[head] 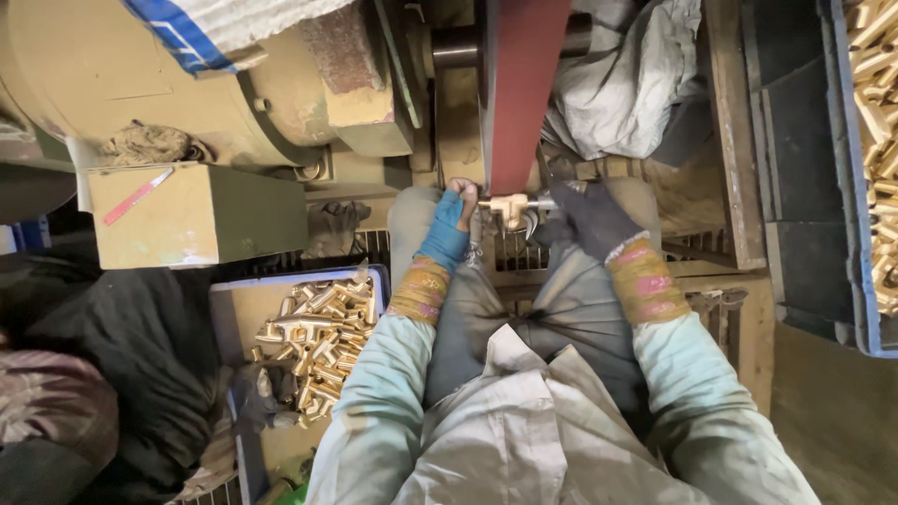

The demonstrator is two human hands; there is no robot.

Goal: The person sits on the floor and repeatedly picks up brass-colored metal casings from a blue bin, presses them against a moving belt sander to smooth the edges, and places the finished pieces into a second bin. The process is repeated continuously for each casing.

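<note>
A brass fitting [510, 206] on a metal rod is pressed against the bottom of a dark red sanding belt [522, 89] that runs up the middle of the view. My left hand [449, 220], in a blue fingerless glove, grips the fitting's left end. On the right side, my right hand [589, 220], in a dark glove, holds the rod. Both hands sit above my knees, close together under the belt.
A blue tray [234, 309] with several brass fittings [318, 341] lies at my lower left. A blue crate [847, 178] of more brass parts [879, 140] stands at the right edge. A dusty motor housing [140, 75] and box [196, 215] fill the upper left.
</note>
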